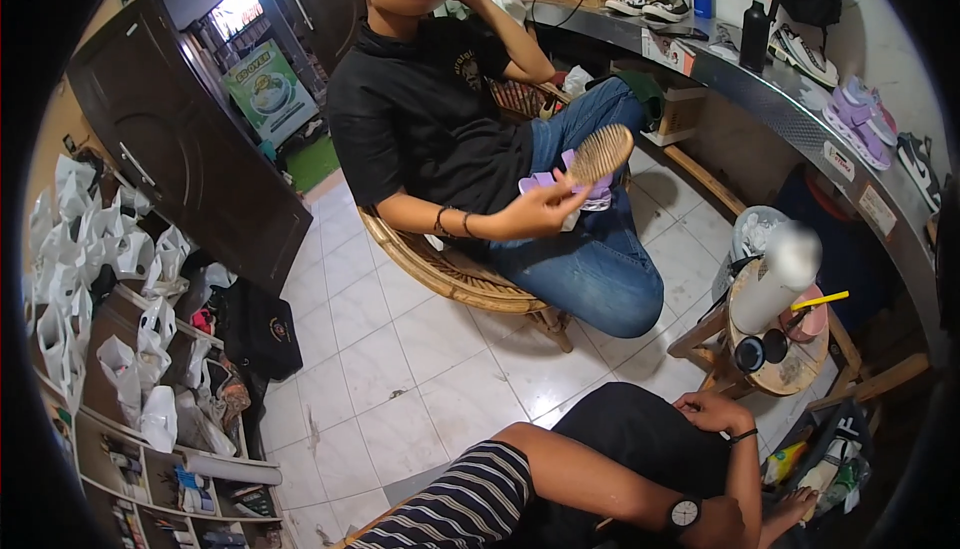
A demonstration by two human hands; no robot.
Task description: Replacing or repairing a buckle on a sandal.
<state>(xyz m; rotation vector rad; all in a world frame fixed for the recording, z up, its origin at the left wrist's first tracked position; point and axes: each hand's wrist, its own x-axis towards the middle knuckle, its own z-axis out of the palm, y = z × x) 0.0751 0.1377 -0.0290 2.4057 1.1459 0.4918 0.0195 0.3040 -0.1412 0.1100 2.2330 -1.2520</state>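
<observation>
My left hand (728, 522), below a wristwatch (684, 513), lies against my right forearm (745, 484); its fingers are hidden. Over my black-clothed knee (625, 429) rests my right hand (713, 412), wearing a dark bracelet, its fingers loosely stretched on the cloth and nothing visible in them. Facing me, a person in a black shirt (430, 119) sits cross-legged on a rattan chair (440, 284). That person's hand (545, 207) holds a purple sandal (603, 154), its tan ridged sole turned up; more purple straps show behind it. The person's other hand is raised beside the head.
At right, a small wooden stool (795, 374) bears a white bottle (785, 289), dark round lids and a pink bowl (808, 322) with a yellow-handled tool. Shoes and bottles line the curved counter (760, 94). White bags (75, 279) and shelves fill the left, by a dark door (190, 139).
</observation>
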